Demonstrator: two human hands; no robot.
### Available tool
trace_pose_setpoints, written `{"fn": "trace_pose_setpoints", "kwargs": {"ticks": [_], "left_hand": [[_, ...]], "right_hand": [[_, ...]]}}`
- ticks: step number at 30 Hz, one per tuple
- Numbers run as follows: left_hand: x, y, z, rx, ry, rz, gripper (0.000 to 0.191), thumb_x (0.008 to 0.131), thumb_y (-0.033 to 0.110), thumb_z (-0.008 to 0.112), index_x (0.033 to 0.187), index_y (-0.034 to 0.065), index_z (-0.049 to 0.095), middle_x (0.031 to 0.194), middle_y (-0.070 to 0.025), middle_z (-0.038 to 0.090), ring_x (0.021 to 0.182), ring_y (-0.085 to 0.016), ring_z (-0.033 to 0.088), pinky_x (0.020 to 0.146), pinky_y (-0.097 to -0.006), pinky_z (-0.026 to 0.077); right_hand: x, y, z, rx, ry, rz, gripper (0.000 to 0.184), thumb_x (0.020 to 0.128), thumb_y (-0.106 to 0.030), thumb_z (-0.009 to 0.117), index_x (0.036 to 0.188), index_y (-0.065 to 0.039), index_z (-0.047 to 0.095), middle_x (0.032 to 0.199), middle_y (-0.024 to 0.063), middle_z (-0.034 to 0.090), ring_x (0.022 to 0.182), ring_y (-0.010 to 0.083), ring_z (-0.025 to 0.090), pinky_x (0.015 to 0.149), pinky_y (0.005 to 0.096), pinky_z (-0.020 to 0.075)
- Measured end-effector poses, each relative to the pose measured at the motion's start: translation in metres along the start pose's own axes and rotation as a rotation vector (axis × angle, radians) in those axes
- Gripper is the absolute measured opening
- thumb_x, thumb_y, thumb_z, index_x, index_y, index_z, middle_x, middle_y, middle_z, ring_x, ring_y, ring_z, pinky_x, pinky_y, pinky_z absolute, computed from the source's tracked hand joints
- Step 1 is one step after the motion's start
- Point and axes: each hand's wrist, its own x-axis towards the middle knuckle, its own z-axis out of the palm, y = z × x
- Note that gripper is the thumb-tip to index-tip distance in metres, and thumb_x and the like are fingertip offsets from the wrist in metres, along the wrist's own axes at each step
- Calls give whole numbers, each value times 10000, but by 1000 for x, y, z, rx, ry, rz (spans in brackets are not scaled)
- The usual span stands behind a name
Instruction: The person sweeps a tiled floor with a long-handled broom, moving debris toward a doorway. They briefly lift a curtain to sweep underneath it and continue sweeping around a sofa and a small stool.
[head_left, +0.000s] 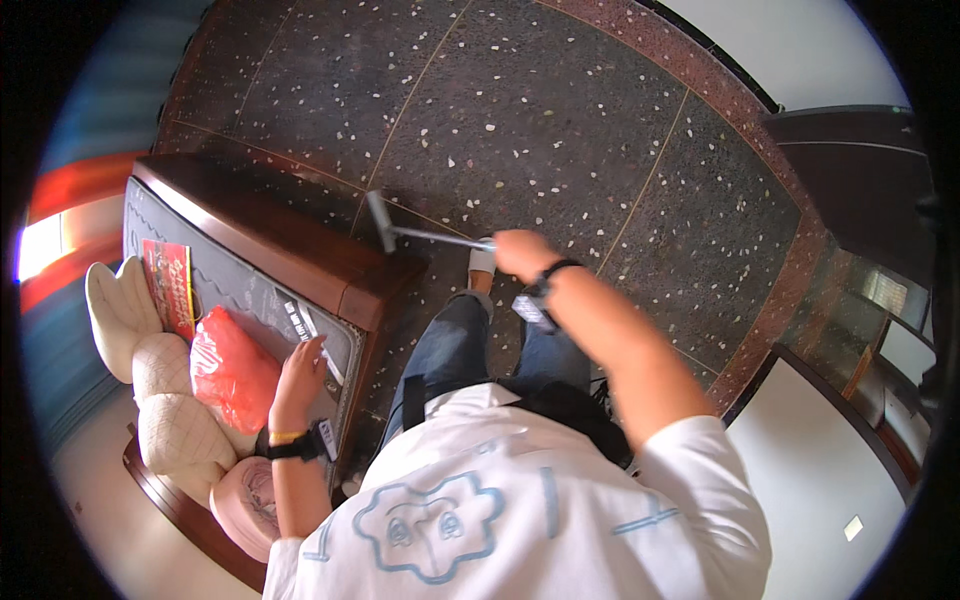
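Observation:
My right hand (523, 255) grips the end of a T-shaped tool (431, 236) with a thin metal rod and a pale crosspiece. Motion blurs the crosspiece, and I cannot tell exactly what tool it is. It is held above the floor, beside the corner of a wooden bed frame (292, 262). My left hand (300, 375) is over the grey mattress (259, 300), its fingers loosely bent with nothing seen in them. Just beside it lies a red plastic bag (232, 367); whether the hand touches the bag or the mattress is unclear.
A cream plush toy (176, 420), a pink rolled cloth (247, 502) and a red printed sheet (169, 281) lie on the bed. Dark speckled stone floor (525, 135) stretches ahead. Dark furniture (847, 180) and a white panel (810, 442) stand at right.

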Motion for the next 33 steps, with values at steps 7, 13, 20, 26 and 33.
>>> {"fn": "trace_pose_setpoints", "kwargs": {"ticks": [7,13,20,26,33], "left_hand": [[-45,-51,-33,-144,-51,-143,345,810,49,495,1152,16,527,987,-200,581,902,-371,574,789,-421,471],[-13,-61,-45,-114,-166,-184,343,817,64,514,1159,37,531,1057,-199,576,942,-381,565,820,-426,465],[34,-52,-48,-90,-102,-20,361,818,77,523,1179,67,515,1077,-170,582,962,-364,569,825,-419,473],[30,-62,-43,-40,-120,-19,375,814,73,533,1188,82,514,1034,-160,589,948,-352,577,812,-418,477],[-11,-69,-30,-89,-90,-86,369,810,49,522,1179,45,519,1026,-158,591,918,-336,586,804,-408,468]], "right_hand": [[40,-36,56,53,-95,362,272,803,-220,513,981,-104,683,1018,144,659,983,288,627,785,434,494],[-135,116,-5,81,-51,730,315,833,-296,517,990,-53,640,1014,214,622,954,402,582,787,463,461],[-251,140,-52,-235,-60,999,375,923,-320,446,1019,7,602,1012,217,613,926,397,584,757,492,467],[-181,98,-55,-179,32,689,359,906,-332,438,952,-10,588,924,234,615,881,437,569,758,507,455],[53,-40,12,46,-43,190,280,856,-271,469,909,-53,637,896,183,645,833,359,619,679,471,458]]}}
